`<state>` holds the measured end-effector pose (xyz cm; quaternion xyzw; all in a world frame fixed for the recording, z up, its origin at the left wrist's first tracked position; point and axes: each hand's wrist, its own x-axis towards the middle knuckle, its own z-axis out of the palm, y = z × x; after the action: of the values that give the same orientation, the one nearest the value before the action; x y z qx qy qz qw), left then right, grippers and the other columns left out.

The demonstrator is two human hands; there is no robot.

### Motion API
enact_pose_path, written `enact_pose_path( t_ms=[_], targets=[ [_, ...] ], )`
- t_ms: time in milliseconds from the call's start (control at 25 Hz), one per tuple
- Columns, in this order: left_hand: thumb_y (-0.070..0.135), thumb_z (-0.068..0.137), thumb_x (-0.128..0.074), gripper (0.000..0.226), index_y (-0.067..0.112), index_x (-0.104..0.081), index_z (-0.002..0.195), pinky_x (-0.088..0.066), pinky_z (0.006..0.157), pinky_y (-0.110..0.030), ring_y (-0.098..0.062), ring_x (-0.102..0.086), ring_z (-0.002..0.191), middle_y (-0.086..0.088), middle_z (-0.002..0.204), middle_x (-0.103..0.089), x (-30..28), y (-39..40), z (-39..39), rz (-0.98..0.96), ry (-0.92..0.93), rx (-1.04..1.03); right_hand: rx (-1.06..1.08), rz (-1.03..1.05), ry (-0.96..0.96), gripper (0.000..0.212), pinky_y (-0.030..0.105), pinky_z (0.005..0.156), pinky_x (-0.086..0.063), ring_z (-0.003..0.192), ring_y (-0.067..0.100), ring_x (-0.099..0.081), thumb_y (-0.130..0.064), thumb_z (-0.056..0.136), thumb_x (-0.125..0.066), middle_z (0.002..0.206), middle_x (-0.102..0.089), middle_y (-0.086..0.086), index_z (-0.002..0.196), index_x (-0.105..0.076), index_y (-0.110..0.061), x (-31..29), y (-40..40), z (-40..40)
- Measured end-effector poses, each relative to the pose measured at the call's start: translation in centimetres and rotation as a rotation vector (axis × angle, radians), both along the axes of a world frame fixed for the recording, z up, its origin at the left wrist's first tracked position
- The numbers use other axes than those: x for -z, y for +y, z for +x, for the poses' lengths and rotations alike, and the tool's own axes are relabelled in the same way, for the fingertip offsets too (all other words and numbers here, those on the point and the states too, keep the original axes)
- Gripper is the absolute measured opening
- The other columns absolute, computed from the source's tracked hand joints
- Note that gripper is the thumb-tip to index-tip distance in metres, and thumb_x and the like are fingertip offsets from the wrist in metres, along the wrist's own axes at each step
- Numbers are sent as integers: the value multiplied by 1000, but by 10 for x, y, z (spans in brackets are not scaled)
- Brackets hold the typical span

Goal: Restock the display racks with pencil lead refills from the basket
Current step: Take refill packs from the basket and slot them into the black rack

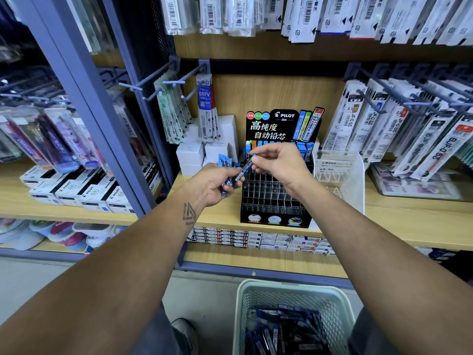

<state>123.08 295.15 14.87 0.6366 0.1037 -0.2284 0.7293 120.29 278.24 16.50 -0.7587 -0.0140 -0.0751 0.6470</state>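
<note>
Lead refills, a small bunch of slim dark tubes with blue caps, sit in the left hand, fingers curled round them just in front of the rack. Over to the right, the right hand pinches one refill by its blue top, thumb and fingertips closed on it, the tube slanting down toward the left hand's bunch and hanging right over the rack's top rows. That display rack is black plastic, a stepped grid of little square slots, most of them bare at the front, with a line of blue-capped tubes standing along the back under a glossy printed header card. It stands on a pale wooden shelf. Just beside it on the right, a clear plastic stand with white labels. Down low, between the person's knees, a pale perforated plastic basket holds a loose heap of more dark blue refill tubes, well apart from both hands.
</note>
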Motion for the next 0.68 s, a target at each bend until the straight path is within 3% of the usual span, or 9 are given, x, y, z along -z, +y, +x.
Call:
enact_pose_path(
  t_ms=[160,320,520,680],
  targets=[
    [0,97,-56,2,0,-54,96,-27,34,-15,-14,-51,45,-22,85,-72,3,-2,4,87,-28,-99,112,-249,-102,13,33,72,-61,69,20,-69,1,88,-72,86,-71,13,96,-70,-9,-2,-1,4],
    [1,98,-54,6,2,-50,94,-28,34,-15,-13,-45,47,-21,84,-72,4,-1,9,83,-37,-159,136,-406,-155,16,28,74,-60,75,18,-71,-5,87,-75,82,-70,2,88,-68,-19,2,6,6],
    [2,98,-56,11,-1,-51,108,-29,34,-16,-13,-46,48,-22,87,-72,6,-3,12,79,-32,-137,195,-496,-237,9,15,75,-52,76,5,-65,-8,88,-74,81,-67,-8,95,-72,-14,7,7,9],
    [2,97,-58,6,1,-56,92,-29,34,-15,-13,-44,52,-15,72,-63,6,-5,11,51,-14,-121,163,-596,-282,10,23,82,-55,80,7,-63,-9,90,-71,85,-66,-7,100,-72,-12,15,11,9]
  ],
)
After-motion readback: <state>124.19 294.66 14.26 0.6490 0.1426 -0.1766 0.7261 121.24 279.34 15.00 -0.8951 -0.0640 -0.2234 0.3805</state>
